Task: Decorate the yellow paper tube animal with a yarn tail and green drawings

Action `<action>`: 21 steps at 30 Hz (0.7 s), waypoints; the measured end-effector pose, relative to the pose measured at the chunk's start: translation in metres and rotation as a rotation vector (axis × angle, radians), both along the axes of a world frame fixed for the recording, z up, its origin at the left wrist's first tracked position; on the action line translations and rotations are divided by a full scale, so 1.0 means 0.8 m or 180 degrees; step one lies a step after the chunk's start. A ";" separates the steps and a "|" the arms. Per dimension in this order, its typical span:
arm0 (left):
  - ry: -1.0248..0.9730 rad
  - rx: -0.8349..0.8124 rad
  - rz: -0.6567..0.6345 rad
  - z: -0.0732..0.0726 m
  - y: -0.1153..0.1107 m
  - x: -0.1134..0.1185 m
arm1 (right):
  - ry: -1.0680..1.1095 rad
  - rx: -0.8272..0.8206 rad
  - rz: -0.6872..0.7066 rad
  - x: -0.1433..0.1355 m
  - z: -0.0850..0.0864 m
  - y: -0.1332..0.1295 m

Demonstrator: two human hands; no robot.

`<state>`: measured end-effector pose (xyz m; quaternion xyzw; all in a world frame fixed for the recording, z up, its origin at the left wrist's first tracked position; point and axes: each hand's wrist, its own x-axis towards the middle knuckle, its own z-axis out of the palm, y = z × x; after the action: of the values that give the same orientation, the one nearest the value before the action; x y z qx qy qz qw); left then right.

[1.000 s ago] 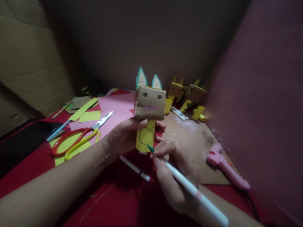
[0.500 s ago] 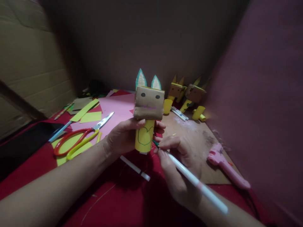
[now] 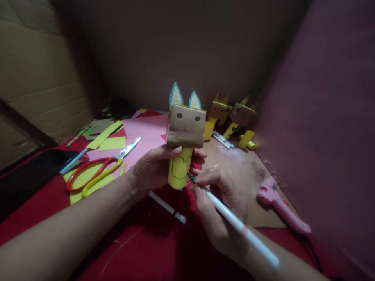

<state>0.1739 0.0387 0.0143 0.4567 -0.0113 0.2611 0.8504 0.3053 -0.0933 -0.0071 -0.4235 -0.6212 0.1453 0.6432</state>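
Upright in my left hand is a cardboard puppet with a brown box head, two dark eyes, a faint purple mouth and pointed white ears edged in teal. My thumb and fingers wrap around its yellow tube body, just below the head. A green heart outline is drawn on that tube. Pinched between the fingers of my right hand is a white felt-tip marker. Its green tip is at the tube's right edge, beside the heart; whether it touches, I cannot tell.
Red-and-yellow scissors lie open at left on coloured paper. A pink glue gun rests on a cardboard sheet at right. Behind are similar puppets and several markers. A white strip lies on the red cloth.
The puppet has turned slightly and shifted a little right and up in view. The marker's tip has moved slightly left, close against the tube's edge. Both hands keep their holds.
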 end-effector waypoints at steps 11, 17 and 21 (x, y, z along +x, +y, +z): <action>0.0016 0.0033 0.0010 0.000 0.000 -0.001 | -0.0120 0.0031 -0.0098 -0.005 -0.001 -0.005; -0.0021 -0.0026 0.0056 0.000 -0.002 0.000 | -0.0174 0.0174 -0.0058 -0.006 -0.003 -0.002; -0.0041 -0.0074 0.0031 0.000 -0.003 0.000 | -0.0072 0.0204 0.0102 -0.007 -0.006 0.000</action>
<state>0.1738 0.0364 0.0139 0.4452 -0.0115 0.2683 0.8542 0.2999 -0.0929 -0.0116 -0.3943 -0.6395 0.1309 0.6469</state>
